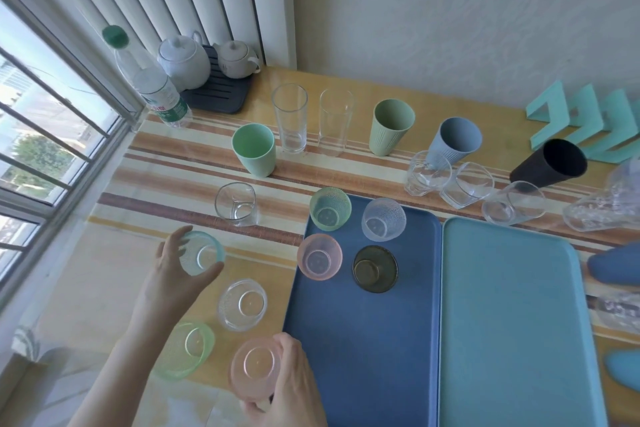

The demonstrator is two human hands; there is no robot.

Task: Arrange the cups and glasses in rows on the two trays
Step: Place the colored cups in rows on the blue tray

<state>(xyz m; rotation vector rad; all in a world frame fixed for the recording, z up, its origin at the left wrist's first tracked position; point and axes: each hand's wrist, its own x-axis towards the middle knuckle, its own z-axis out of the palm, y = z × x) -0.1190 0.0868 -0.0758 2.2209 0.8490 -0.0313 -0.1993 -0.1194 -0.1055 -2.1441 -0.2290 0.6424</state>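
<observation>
Right hand [294, 388]: nearest the camera, fingers wrapped round a pink textured cup [255, 368], just left of the dark blue tray's near end.
Green textured cup [185, 350]: stands on the table left of the pink one, untouched.
Clear textured cup [242, 303]: on the table a little farther back, between the two hands.
Left hand [173, 274]: thumb and fingers closed round the rim of a pale teal cup [201, 253] (whether it is lifted or resting on the table, I cannot tell).
Dark blue tray [363, 340]: holds four small cups at its far end in two rows: a pink cup [319, 256] and a dark amber cup [375, 268] nearer, a green cup [330, 208] and a clear cup [383, 218] behind them.
Light teal tray [512, 322]: lies touching the blue tray's right edge.
Square clear glass [236, 203]: on the striped mat, left of the blue tray's far corner.
Three low clear glasses [465, 185]: beyond the trays, to the right.
Far row: mint cup [254, 149], two tall clear glasses [290, 118], sage ribbed cup [392, 126], grey-blue ribbed cup [452, 142], black cup [550, 165].
Back corner: water bottle [149, 80] and two white teapots [183, 57].
</observation>
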